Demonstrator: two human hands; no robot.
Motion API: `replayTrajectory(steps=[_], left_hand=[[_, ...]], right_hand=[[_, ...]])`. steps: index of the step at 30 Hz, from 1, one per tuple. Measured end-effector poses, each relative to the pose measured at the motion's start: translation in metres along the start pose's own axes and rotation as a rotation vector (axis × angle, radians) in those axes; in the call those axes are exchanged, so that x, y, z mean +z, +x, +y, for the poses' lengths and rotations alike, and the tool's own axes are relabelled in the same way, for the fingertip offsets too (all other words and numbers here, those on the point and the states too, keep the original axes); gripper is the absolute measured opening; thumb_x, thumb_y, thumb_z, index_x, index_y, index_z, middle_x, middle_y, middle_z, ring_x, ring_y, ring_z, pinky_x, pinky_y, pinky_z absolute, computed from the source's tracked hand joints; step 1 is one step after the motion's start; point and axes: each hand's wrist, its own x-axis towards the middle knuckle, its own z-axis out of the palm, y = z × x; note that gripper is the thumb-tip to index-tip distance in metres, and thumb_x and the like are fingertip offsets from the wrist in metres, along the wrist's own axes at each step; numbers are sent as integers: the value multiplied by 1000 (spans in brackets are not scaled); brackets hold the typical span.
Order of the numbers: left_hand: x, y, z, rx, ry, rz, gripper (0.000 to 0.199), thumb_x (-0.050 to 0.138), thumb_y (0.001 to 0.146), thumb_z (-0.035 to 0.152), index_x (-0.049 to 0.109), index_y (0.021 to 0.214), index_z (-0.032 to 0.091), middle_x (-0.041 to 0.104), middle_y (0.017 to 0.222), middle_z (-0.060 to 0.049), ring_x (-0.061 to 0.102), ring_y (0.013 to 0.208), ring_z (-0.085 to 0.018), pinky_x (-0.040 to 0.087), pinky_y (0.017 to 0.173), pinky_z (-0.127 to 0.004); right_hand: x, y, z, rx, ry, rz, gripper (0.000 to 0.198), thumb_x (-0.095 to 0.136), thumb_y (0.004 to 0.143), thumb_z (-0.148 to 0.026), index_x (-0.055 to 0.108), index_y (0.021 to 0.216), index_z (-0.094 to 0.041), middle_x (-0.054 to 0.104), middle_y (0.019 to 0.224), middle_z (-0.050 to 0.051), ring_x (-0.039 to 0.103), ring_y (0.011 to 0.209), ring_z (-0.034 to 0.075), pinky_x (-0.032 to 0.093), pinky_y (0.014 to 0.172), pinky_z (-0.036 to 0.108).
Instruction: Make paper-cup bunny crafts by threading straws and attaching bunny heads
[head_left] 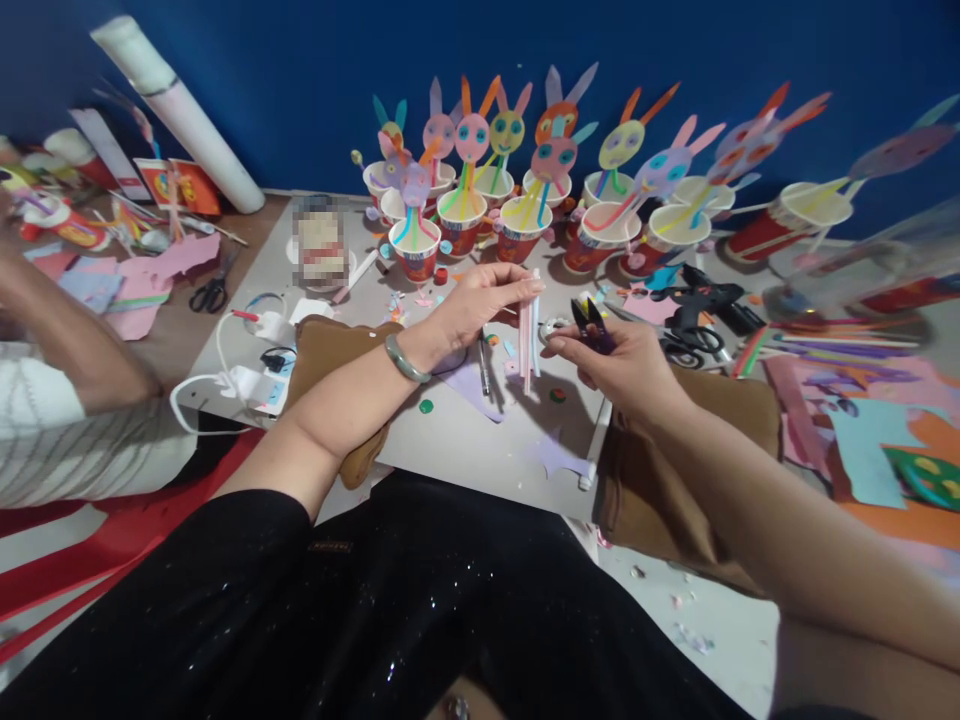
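Some straws (pixel 525 345) (pink, pale blue)

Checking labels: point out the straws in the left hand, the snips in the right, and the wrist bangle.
Straws (pixel 526 345): head view, midway along their length.
Snips (pixel 597 336): head view, dark middle part.
Bangle (pixel 403 364): head view, outer face of the band.

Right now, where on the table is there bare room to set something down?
Mostly bare: tabletop at the near edge, between the left brown pad and the spiky lilac paper scrap. Crowded: the back, with paper cups; the right, with light-blue paper.
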Motion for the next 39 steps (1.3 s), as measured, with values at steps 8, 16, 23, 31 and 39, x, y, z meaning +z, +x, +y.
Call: replayTrajectory(steps=[8, 16, 23, 31, 39], left_hand=[[-1, 7, -17, -86, 16, -3, 24, 83, 84, 26, 61, 77, 16, 60, 72, 3, 56, 61, -7, 51, 68, -26], [0, 10, -25, -130, 36, -12, 8, 71, 84, 12, 65, 87, 15, 61, 72, 3, 56, 63, -8, 51, 68, -23], [-8, 17, -19, -10, 40, 106, 10, 72, 88, 14, 64, 83, 15, 59, 71, 4, 56, 63, -7, 52, 67, -22], [-29, 19, 14, 94, -51, 277, 7, 72, 94, 20, 66, 94, 16, 67, 81, 0, 70, 85, -14, 56, 80, -26], [-47, 16, 40, 161, -156, 322, 4, 65, 98, 16, 66, 97, 19, 68, 77, 2, 70, 85, -12, 56, 77, -25]], right_hand=[[-37, -37, 4, 51, -68, 253, 16, 76, 78, -34, 74, 83, -18, 72, 73, 6, 58, 62, 15, 48, 61, 32], [-76, -68, 20, 49, -361, 449, 14, 74, 75, -31, 78, 82, -19, 66, 65, 4, 50, 52, 14, 42, 55, 33], [-90, -83, 29, 42, -442, 538, 11, 76, 70, -29, 80, 79, -24, 75, 77, 10, 68, 68, 23, 51, 62, 39], [-84, -91, 38, 113, -366, 497, 13, 77, 65, -33, 78, 77, -27, 76, 78, 8, 71, 70, 25, 58, 72, 45], [-96, -80, 36, 88, -390, 428, 10, 74, 65, -27, 77, 75, -27, 75, 75, 8, 72, 73, 25, 57, 69, 42]])
